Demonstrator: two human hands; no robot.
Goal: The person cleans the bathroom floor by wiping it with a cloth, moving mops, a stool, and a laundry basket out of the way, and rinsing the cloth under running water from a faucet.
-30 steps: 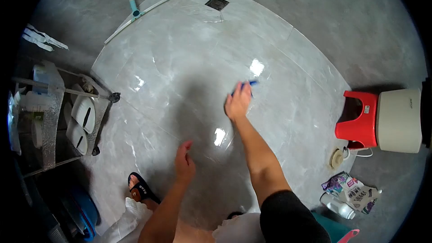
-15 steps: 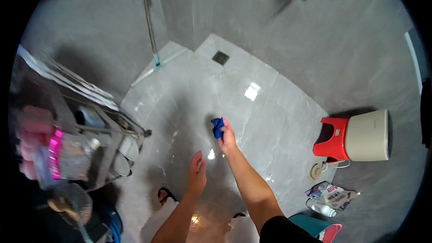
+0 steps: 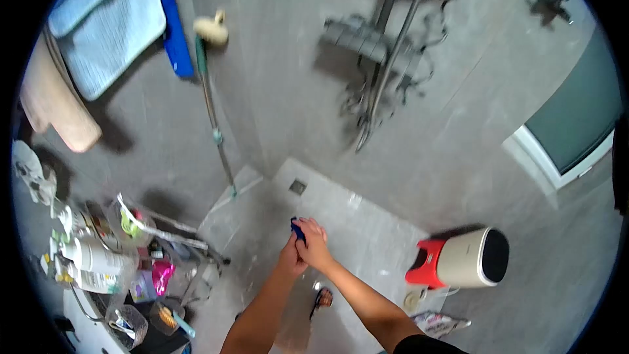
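A crumpled dark blue cloth (image 3: 297, 228) is bunched between my two hands, out in front of me over the tiled floor (image 3: 262, 275). My right hand (image 3: 315, 244) is closed over it from the right, with its fingers covering most of it. From the left, my left hand (image 3: 291, 255) presses against the same cloth and touches the right hand. Only a small blue part shows at the top; the rest is hidden by the fingers.
To the left stands a rack with bottles (image 3: 98, 259), bags and brushes. A red and beige appliance (image 3: 462, 259) is at the right wall. A long pole (image 3: 209, 108) leans in the corner near a floor drain (image 3: 297, 187). Shower fittings (image 3: 386, 59) hang ahead.
The view has tilted up, showing more wall. My left hand, apart and holding nothing before, has joined my right hand at the blue cloth.
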